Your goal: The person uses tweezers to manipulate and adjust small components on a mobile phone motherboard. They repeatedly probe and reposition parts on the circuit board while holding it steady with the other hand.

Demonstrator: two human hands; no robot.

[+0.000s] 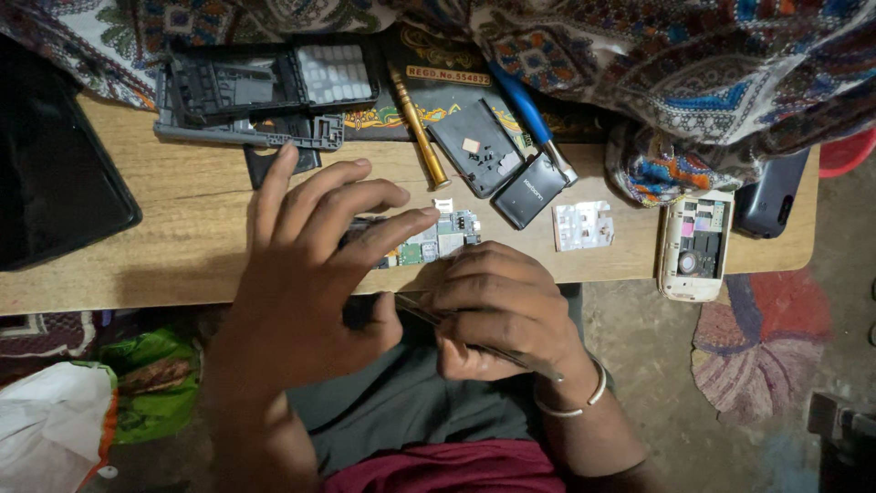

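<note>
- The small green phone circuit board (pixel 436 239) lies at the near edge of the wooden table (pixel 182 246), partly hidden by fingers.
- The left hand (pixel 306 274) hovers over it, its 4 fingers spread and its fingertips touching the board.
- The right hand (pixel 497 310) is curled tight around thin metal tweezers (pixel 520 358).
- Beyond lie a black battery (pixel 529 190), a gold-handled screwdriver (pixel 418 128), and an opened white phone body (pixel 695 245).

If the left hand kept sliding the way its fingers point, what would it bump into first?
Probably the small green circuit board right at the left hand fingertips; beyond it lie a dark battery and a black back cover. Depth is uncertain.
</note>
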